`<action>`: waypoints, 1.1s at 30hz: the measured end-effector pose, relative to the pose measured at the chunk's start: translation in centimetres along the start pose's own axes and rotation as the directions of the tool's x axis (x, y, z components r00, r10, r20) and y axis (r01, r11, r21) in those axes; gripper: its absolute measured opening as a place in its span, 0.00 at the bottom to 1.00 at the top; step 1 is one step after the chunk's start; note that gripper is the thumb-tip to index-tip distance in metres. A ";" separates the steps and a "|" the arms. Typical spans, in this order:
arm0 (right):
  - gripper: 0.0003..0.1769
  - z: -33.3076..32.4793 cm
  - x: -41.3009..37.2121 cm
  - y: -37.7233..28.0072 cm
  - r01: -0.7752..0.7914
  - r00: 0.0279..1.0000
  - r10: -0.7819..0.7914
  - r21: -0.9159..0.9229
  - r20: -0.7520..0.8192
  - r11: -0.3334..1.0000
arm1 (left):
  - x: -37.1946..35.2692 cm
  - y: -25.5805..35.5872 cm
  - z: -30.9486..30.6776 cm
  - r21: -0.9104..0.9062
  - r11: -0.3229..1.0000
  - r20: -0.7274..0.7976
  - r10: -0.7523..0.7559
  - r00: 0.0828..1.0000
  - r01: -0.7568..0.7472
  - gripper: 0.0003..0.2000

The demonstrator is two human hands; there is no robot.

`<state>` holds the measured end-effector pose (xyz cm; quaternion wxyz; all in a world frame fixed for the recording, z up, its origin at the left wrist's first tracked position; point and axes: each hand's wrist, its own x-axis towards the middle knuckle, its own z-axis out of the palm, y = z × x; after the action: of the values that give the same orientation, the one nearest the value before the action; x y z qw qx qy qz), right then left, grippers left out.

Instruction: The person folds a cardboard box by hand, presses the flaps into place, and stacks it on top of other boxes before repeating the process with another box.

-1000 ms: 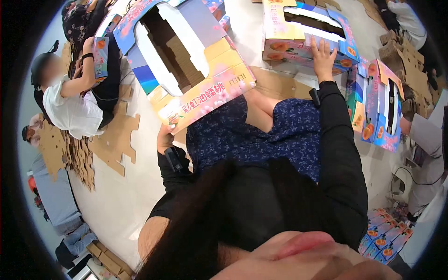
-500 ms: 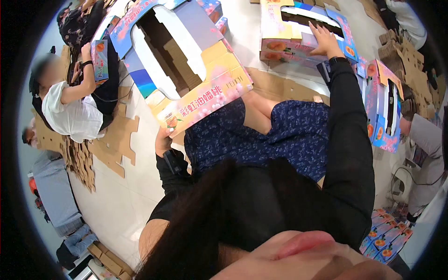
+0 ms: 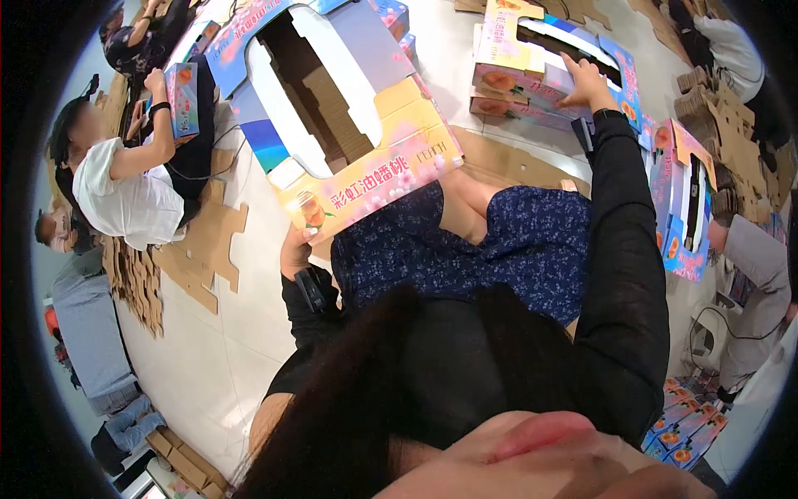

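Note:
My left hand (image 3: 296, 251) is closed on the lower left corner of a printed peach carton (image 3: 366, 187), its thumb on the front edge. The carton is tilted over my lap, with a long opening in its top between white flaps and brown cardboard showing inside. My right hand (image 3: 587, 85) rests on top of a second peach carton (image 3: 503, 51) at the upper right, fingers apart and slightly bent beside its opening. Beneath that carton lies another similar carton (image 3: 499, 106).
More printed cartons (image 3: 682, 200) stand by my right arm, with a stack (image 3: 686, 424) at lower right. Flat cardboard pieces (image 3: 199, 249) lie on the floor. At left a co-worker in a white shirt (image 3: 125, 191) handles a carton (image 3: 184, 100); other people sit further off.
The carton in my left hand has shifted slightly right and down in view. My right hand has moved a little, its fingers now more bent on the second carton.

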<state>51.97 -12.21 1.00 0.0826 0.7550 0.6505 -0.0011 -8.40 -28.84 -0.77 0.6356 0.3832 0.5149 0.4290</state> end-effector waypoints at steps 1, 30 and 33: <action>0.67 0.1 0.0 0.2 0.010 1.000 -0.010 0.010 -0.008 1.000 | -0.1 0.1 0.1 0.007 1.000 -0.006 -0.003 1.000 0.003 0.42; 0.68 0.5 0.1 0.7 0.144 0.986 -0.141 0.029 -0.091 0.989 | -0.1 0.7 0.4 -0.014 0.999 0.055 -0.042 0.998 0.042 0.45; 0.70 1.0 0.2 1.1 0.207 0.967 -0.194 0.061 -0.166 0.976 | 0.1 0.7 0.5 -0.034 0.999 0.081 -0.031 0.996 0.034 0.45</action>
<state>53.19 -12.28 0.09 0.0006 0.6856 0.7275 0.0252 -8.03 -28.50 -0.11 0.6693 0.3804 0.4874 0.4119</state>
